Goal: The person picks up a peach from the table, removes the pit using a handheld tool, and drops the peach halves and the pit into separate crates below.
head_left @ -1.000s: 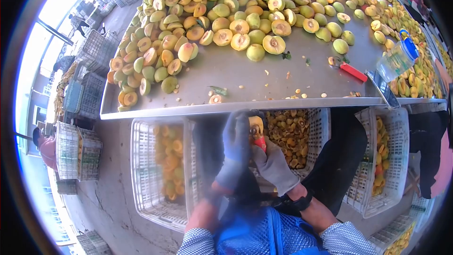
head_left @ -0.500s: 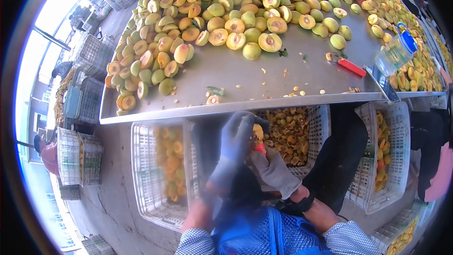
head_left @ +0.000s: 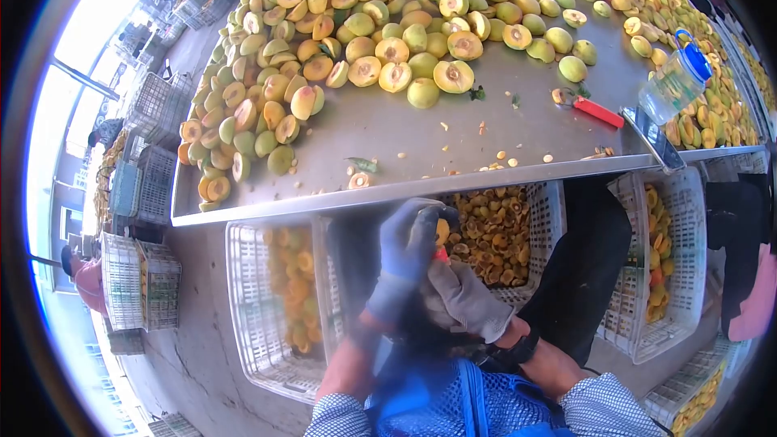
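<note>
My left hand [head_left: 407, 241], in a pale work glove with dark fingertips, is closed around a yellow piece of stone fruit [head_left: 442, 231] just below the table's front edge. Close beside it, my right hand [head_left: 468, 295], in a grey-white glove, grips a tool with a red handle [head_left: 441, 254]. The tool's working end is hidden against the fruit and my fingers. Beneath and beyond both hands sits a crate [head_left: 557, 222] holding many brownish-orange cut pieces [head_left: 494, 226]. On the metal table [head_left: 388, 133] lie heaps of halved yellow-green stone fruit [head_left: 394, 77], some with stones showing.
A second red-handled tool [head_left: 599, 112], a phone [head_left: 652, 139] and a blue-lidded clear jar [head_left: 676, 89] are at the table's right. White crates of yellow fruit flank my legs, left [head_left: 243, 316] and right [head_left: 688, 275]. Another person's pink garment [head_left: 753, 299] shows at far right.
Both hands stay together at nearly the same spot; my left hand has turned slightly over the fruit, and less of the red handle shows. The whole view has shifted a little.
</note>
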